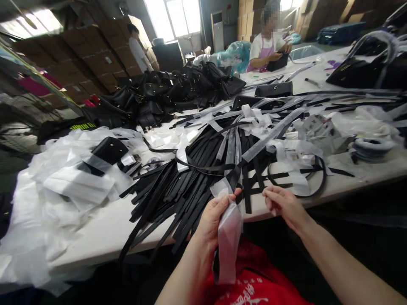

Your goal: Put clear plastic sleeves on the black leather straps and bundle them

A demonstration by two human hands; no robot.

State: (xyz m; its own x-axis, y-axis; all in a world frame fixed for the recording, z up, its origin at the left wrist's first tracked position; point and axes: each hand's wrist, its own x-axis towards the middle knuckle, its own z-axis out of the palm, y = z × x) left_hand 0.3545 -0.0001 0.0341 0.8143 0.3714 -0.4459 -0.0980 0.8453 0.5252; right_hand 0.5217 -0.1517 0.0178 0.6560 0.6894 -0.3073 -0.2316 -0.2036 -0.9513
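Observation:
My left hand [211,214] pinches a translucent white plastic sleeve [229,241] near the table's front edge, and the sleeve hangs down over my red clothing. A black strap [235,176] runs up from this hand toward the pile; how much of it lies inside the sleeve is unclear. To the right, my right hand [282,205] hovers by the edge with its fingers curled together. Whether something small sits between those fingertips I cannot make out. Just beyond both hands spreads a heap of flat black straps [178,182], some in clear sleeves.
White plastic bags [73,169] cover the left of the table [104,231]. Black handbags [165,91] are heaped behind the straps. Coiled straps [372,148] and crumpled plastic lie at right. A co-worker [267,46] handles a black bag across the table; another person [138,48] stands farther back.

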